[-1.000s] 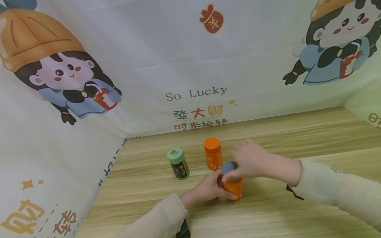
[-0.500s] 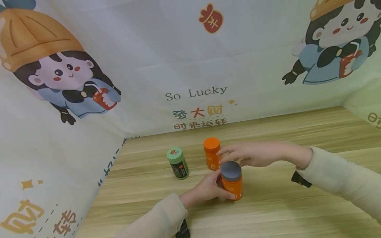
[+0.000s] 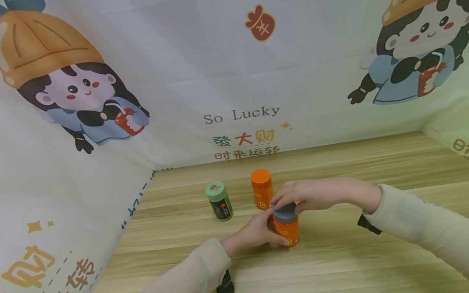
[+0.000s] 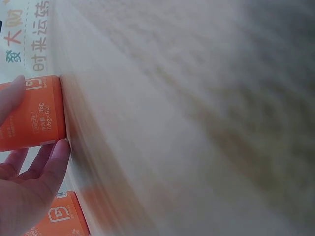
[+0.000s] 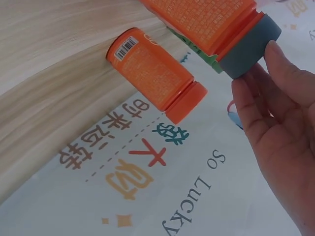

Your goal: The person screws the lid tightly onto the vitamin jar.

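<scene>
An orange bottle (image 3: 287, 231) with a dark grey lid (image 3: 286, 215) stands upright on the wooden table. My left hand (image 3: 256, 232) grips its body low down from the left, thumb in front; the left wrist view shows its fingers (image 4: 55, 164) on the other side. From above and behind, my right hand (image 3: 311, 196) holds the lid's edge between thumb and fingers (image 5: 244, 96), as the right wrist view shows. The lid sits on the bottle, its far part hidden by the right hand.
Just behind stands a second orange bottle (image 3: 262, 193) with an orange lid. A green-lidded dark bottle (image 3: 221, 205) is to its left. Printed white cloth (image 3: 176, 93) hangs round the back and sides of the wooden table (image 3: 161, 228).
My right hand let go of the grey lid, lifted off it with fingers extended, and has come back down to hold it again. My left hand and the bottles stay in place.
</scene>
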Demonstrator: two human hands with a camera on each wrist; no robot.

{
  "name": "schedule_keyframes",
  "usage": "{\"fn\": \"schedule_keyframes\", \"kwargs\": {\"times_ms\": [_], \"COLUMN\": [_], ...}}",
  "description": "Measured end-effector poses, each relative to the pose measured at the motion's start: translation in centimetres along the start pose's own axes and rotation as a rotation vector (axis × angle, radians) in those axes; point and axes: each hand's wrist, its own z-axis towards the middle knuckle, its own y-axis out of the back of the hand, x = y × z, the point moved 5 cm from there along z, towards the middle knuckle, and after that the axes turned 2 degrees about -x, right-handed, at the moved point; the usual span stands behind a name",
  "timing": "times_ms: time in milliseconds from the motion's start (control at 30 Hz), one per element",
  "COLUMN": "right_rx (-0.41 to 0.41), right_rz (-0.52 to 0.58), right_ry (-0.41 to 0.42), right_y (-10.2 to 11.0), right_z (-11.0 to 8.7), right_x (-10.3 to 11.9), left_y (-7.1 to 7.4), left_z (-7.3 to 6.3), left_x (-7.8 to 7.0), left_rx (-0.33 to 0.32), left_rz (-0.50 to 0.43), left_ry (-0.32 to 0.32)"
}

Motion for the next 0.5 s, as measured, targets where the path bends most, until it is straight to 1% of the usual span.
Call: {"fn": "schedule_keyframes", "kwargs": {"times_ms": [33,167,267,400,500], "right_rx": [-0.009,-0.028,-0.032,-0.038,-0.061], "right_rz": [-0.007,-0.03,-0.075,-0.14,-0.153], "right_ry": [0.001,-0.043,-0.081,-0.107,-0.13], "right_y": [0.0,-0.01,-0.11,-0.39,-0.62], "right_z": [0.04,0.23,0.33,0.36,0.49], "right_x": [0.06,0.24,0.29,0.22,0.06], "left_y": [0.0,-0.03,-0.04,-0.05,-0.07], "left_z": [-0.01,-0.06,-0.06,-0.04,-0.02], "left_x": [-0.02,-0.1,-0.08,-0.04,-0.03], "left_rx": [-0.002,-0.007,-0.006,-0.004,-0.003], "left_rz": [0.0,-0.013,-0.023,-0.026,-0.025], "left_ry": [0.001,-0.001,-0.003,-0.004,-0.006]}}
